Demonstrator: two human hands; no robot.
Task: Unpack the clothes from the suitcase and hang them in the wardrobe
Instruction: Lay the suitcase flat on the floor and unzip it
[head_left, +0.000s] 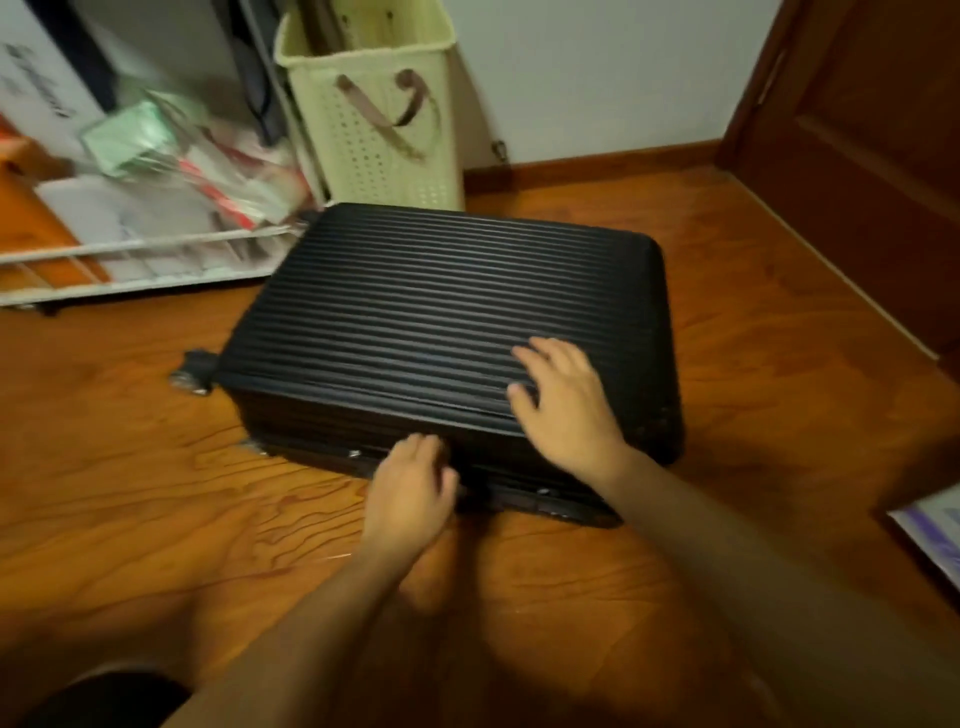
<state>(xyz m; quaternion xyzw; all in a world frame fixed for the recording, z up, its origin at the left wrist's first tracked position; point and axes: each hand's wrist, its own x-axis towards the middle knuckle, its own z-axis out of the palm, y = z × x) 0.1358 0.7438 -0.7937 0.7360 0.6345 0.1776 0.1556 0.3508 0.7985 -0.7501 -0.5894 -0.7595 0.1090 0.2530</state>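
While the black ribbed suitcase (447, 312) lies flat and shut on the wooden floor (130, 467), none of the unpacking has begun: I see no clothes out, no wardrobe in view, and every garment must be inside the closed shell, so opening it, lifting the clothes out and hanging them all remain ahead of me, as I judge it. It sits between a pale perforated laundry basket (384, 119) at its far side and my knees, with a low white rack (130, 254) of papers just beside its left corner and a wheel (195, 371) sticking out toward the left. My right hand (566, 405) rests palm down on the near part of the lid, fingers (535, 353) spread and flat across the ribs, holding nothing, the forearm reaching in from the lower right. My left hand (413, 488) is lower, against the near side wall of the case where the seam runs, knuckles up and the fingers curled in toward the case; they seem closed on something small there, perhaps a zip pull, but the blur hides what it is, so I cannot tell what they pinch
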